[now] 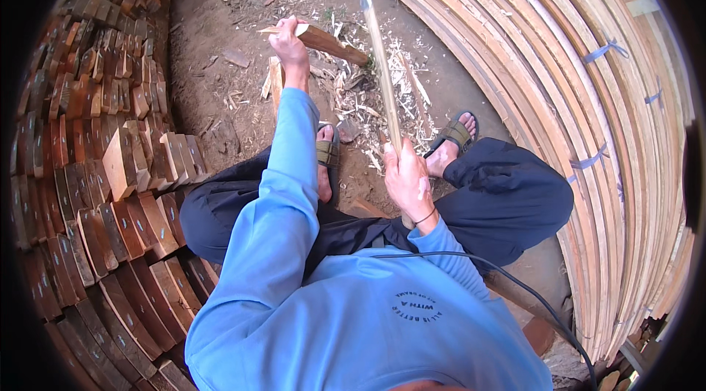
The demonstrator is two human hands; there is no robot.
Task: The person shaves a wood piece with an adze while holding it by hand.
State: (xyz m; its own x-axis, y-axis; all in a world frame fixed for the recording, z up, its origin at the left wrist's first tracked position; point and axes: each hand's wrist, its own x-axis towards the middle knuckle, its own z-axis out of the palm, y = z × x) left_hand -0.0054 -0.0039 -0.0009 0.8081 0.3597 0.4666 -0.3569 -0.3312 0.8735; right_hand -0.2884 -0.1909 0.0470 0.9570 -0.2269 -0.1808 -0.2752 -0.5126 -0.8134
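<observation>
Pale shavings (404,89) litter the dirt ground (202,38) between stacked planks (588,97); the left hand (290,47), arm stretched far, curls round the left end of a wooden stake (331,43); the right hand (409,182), nearer, wraps a long handle (383,75) pointing far

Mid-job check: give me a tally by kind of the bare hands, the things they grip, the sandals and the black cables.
Bare hands: 2 (left hand, right hand)
Wooden stake in the left: 1
Long-handled tool in the right: 1
Sandals: 2
Black cable: 1
Total: 7
</observation>
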